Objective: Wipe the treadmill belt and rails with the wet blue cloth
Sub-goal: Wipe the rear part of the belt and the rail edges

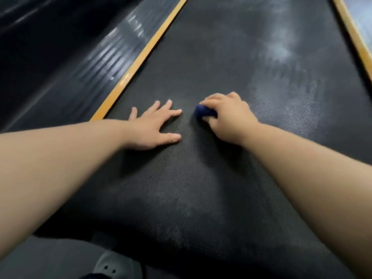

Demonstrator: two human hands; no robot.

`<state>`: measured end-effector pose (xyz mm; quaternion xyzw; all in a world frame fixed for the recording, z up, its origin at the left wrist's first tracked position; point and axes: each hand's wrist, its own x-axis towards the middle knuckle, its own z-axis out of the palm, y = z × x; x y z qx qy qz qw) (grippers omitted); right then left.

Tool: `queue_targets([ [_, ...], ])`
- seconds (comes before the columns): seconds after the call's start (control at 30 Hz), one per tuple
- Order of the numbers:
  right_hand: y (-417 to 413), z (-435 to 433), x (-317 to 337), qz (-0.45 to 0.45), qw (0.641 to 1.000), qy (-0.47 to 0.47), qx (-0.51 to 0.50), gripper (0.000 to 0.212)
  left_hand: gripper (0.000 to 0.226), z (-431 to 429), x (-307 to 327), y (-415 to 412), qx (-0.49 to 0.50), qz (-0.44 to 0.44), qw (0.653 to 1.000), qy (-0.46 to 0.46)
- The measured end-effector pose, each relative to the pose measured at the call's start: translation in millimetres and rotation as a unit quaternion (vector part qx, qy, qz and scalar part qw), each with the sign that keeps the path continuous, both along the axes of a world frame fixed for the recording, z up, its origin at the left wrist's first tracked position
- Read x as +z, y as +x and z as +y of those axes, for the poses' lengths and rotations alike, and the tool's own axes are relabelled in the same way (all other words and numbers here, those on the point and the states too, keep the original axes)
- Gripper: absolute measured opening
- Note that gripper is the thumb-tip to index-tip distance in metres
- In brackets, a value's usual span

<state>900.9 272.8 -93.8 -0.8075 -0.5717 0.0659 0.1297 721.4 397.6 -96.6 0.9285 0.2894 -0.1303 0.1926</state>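
Observation:
The black textured treadmill belt [201, 188] fills most of the view and runs away from me. My right hand [227, 119] grips a bunched blue cloth [204, 112] and holds it down on the belt; only a small part of the cloth shows past my fingers. My left hand [155, 127] lies flat on the belt with its fingers spread, a short way left of the cloth. Pale streaks [281, 49] mark the belt farther ahead on the right.
A yellow strip [141, 59] edges the belt on the left, with a dark ribbed side rail [96, 65] beyond it. Another yellow strip [352, 31] edges the right side. A white shoe [114, 266] shows at the bottom by the belt's near end.

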Motion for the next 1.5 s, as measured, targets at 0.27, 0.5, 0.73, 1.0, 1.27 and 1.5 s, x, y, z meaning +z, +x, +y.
queue_targets([
  [0.27, -11.4, 15.2, -18.5, -0.014, 0.996, 0.045, -0.071, 0.032, 0.075, 1.7, 1.2, 1.5, -0.002, 0.004, 1.000, -0.006],
  [0.5, -77.2, -42.8, -12.8, 0.049, 0.997, 0.062, -0.007, 0.032, 0.077, 3.6, 0.8, 0.2, -0.014, -0.006, 1.000, 0.004],
  [0.73, -55.6, -11.3, -6.2, 0.054, 0.995, 0.020, -0.085, 0.032, 0.091, 15.5, 28.8, -18.9, -0.068, 0.094, 0.991, 0.064],
  [1.0, -80.4, 1.9, -12.6, -0.014, 0.982, 0.015, -0.188, 0.035, 0.112, 33.9, 30.5, -39.7, -0.011, 0.157, 0.982, 0.107],
  [1.27, -131.8, -38.4, 3.2, -0.004, 0.990, -0.026, -0.137, 0.035, 0.109, 33.4, 30.7, -42.2, -0.024, 0.153, 0.983, 0.102],
  [1.5, -63.6, 27.4, -8.2, -0.052, 0.978, -0.009, -0.200, 0.031, 0.073, 87.4, 40.6, -37.1, -0.164, 0.073, 0.945, 0.275],
])
